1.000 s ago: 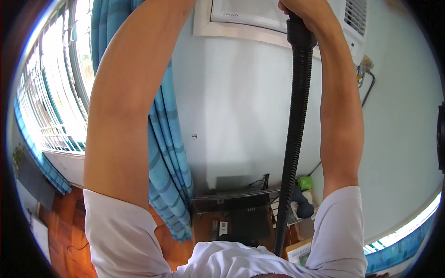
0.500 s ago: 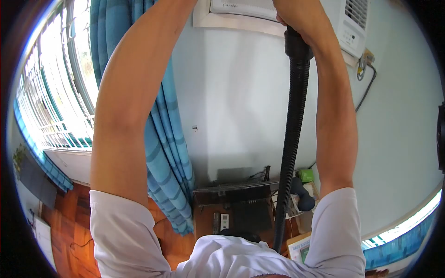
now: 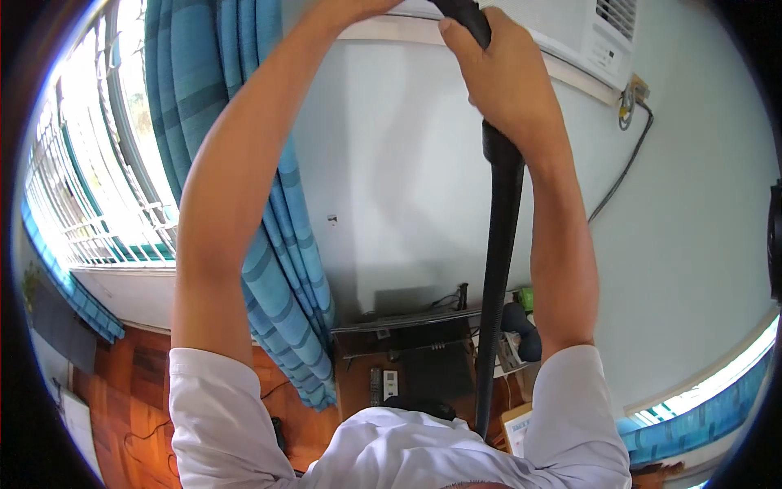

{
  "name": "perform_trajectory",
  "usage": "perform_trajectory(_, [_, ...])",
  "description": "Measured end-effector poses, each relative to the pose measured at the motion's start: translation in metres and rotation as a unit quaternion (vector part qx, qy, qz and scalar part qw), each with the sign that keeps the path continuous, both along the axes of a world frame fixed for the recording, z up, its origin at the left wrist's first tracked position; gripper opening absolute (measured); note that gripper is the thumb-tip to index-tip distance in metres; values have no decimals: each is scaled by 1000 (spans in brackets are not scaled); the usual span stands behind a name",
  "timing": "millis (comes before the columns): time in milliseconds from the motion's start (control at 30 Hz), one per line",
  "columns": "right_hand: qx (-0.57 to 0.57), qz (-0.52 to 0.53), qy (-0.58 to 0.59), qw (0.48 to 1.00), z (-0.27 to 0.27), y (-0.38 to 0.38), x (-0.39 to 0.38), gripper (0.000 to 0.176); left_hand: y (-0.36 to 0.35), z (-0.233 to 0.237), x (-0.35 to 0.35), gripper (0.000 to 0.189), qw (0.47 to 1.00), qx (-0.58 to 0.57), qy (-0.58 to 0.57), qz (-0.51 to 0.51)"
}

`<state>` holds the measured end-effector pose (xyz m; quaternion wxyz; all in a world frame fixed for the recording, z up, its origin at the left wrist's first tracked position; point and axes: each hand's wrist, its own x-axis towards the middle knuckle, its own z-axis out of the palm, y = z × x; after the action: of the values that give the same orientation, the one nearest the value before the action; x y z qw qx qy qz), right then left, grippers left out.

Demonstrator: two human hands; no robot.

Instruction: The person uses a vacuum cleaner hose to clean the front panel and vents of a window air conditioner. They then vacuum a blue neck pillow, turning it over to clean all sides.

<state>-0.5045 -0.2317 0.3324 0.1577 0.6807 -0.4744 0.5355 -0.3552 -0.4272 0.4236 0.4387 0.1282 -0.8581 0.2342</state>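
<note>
My right hand (image 3: 509, 81) is raised in front of the wall, its fingers wrapped round the black handle of a vacuum cleaner hose (image 3: 498, 228). The ribbed hose hangs from below that hand toward my body. Above the grip, the black handle (image 3: 466, 18) bends up and to the left, leaving the top of the view. Only part of my left hand (image 3: 362, 8) shows at the top edge; its fingers are cut off. Close to both hands is a white window air conditioner (image 3: 562, 33) set in the wall.
Blue curtains (image 3: 281, 261) hang at left beside a barred window (image 3: 106, 187). Low ahead stands a dark desk (image 3: 354, 383) bearing a remote control (image 3: 390, 385) and a dark dumbbell-like object (image 3: 521, 332). A black cord (image 3: 623, 179) runs down the right wall.
My right hand and the hose handle have come lower and to the left, so the bent upper handle now shows. A bit more of my left hand has entered at the top.
</note>
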Motion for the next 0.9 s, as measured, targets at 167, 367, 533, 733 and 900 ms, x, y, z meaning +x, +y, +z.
perform_trajectory(167, [81,-6,-19,997,-23,14,0,38,-1,-42,-2,20,981,-191,28,-3])
perform_trajectory(367, [169,-4,-4,986,-2,57,-20,38,97,-71,-19,48,979,166,96,-70])
perform_trajectory(533, [3,-58,63,996,73,76,-24,38,121,15,-61,36,924,-76,278,-250])
perform_trajectory(733, [-137,-46,34,989,203,35,-43,44,136,157,-78,41,920,-115,180,-327])
perform_trajectory(900, [-113,-101,91,984,267,-3,-50,44,74,225,-90,47,925,-94,190,-314])
